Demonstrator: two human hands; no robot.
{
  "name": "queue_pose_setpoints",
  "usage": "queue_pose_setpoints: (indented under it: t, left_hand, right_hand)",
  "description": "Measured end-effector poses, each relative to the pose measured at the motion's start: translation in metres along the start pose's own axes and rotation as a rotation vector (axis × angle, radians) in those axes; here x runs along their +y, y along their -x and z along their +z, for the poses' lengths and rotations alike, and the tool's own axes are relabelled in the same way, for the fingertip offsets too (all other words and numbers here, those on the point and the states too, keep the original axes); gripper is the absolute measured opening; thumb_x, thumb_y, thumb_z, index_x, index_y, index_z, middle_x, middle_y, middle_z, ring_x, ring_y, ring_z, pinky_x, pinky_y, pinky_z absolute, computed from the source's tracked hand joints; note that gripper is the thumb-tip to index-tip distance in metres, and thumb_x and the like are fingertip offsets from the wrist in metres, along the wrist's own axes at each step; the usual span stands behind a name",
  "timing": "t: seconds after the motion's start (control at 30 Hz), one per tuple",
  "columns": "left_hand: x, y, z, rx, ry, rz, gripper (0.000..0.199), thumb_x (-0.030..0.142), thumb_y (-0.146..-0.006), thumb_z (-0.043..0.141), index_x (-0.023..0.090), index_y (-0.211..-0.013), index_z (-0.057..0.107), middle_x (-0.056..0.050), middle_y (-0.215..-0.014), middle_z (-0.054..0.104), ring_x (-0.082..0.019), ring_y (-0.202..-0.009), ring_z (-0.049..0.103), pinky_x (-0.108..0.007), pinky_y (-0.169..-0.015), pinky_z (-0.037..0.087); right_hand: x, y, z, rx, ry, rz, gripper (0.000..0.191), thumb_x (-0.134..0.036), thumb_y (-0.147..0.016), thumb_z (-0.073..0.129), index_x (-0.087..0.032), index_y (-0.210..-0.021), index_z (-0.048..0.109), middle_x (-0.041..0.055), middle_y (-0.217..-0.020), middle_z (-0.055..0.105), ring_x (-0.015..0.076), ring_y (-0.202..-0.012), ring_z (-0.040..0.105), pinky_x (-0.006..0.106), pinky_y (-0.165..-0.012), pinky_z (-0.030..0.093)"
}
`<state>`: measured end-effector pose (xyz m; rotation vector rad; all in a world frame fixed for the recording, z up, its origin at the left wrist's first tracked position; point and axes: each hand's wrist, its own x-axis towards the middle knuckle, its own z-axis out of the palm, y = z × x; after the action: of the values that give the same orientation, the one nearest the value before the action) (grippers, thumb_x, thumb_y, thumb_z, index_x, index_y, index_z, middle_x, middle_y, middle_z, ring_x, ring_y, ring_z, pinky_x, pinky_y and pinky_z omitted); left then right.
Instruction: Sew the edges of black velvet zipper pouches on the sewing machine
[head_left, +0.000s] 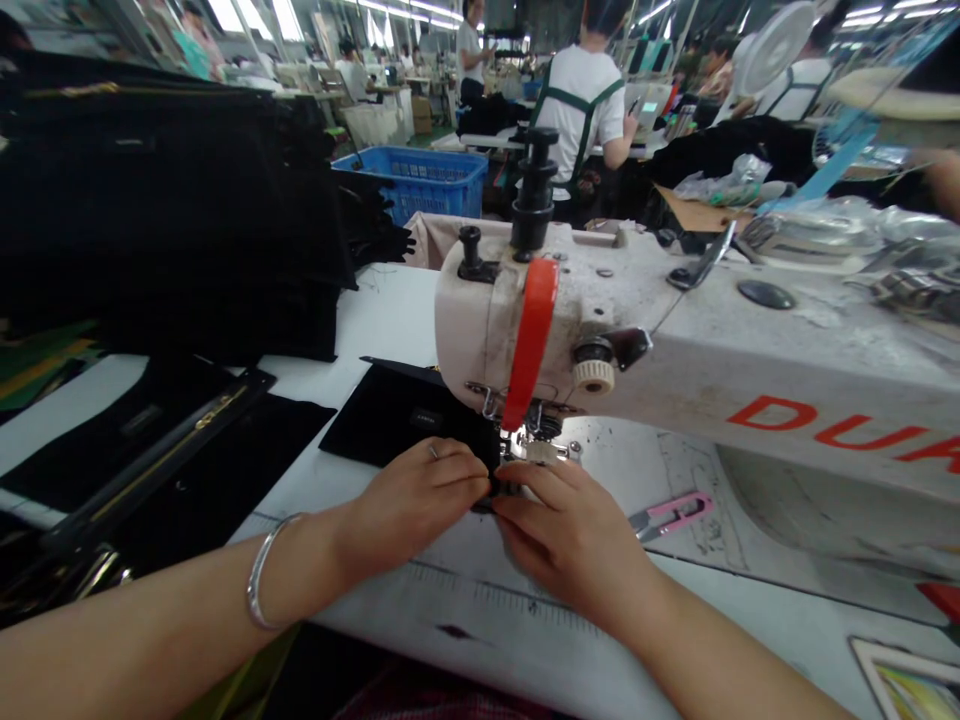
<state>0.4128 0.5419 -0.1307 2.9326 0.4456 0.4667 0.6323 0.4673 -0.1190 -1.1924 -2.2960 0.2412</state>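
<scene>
Black fabric with a small dark label lies flat on the white table, its right end at the needle area of a sewing machine. My left hand pinches the near right edge of this fabric, fingers pressed together. Close against it, my right hand also has its fingers closed on the fabric's edge, just in front of the presser foot. The fingertips of both hands nearly meet. Exactly how the edge lies between them is hidden.
Pink-handled thread snips lie right of my right hand. A tall stack of black pieces stands at the left, with more black fabric below it. Behind the machine are a blue basket and a person in a white shirt.
</scene>
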Motion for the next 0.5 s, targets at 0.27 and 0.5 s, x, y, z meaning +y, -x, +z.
queue_pose_setpoints:
  t: [0.27,0.5]
  left_hand:
    - [-0.008,-0.003,-0.002,0.064,-0.003,0.01,0.02,0.016,-0.101,0.045,0.016,-0.112,0.061,-0.003,-0.108,0.069,-0.017,-0.102,0.063,-0.034,-0.094,0.049]
    - [-0.025,-0.014,-0.006,0.144,0.041,-0.042,0.022,0.021,-0.101,0.046,0.017,-0.106,0.068,-0.003,-0.109,0.072,-0.014,-0.1,0.066,-0.027,-0.093,0.05]
  right_hand:
    - [-0.005,0.0,-0.002,-0.046,0.0,0.033,0.036,-0.018,-0.092,0.056,-0.018,-0.127,0.054,0.0063,-0.123,0.066,0.0242,-0.107,0.058,0.044,-0.093,0.047]
    - [-0.004,-0.002,0.003,-0.045,0.051,0.082,0.033,-0.024,-0.089,0.058,-0.015,-0.121,0.061,0.0102,-0.128,0.063,0.0286,-0.111,0.057,0.048,-0.098,0.045]
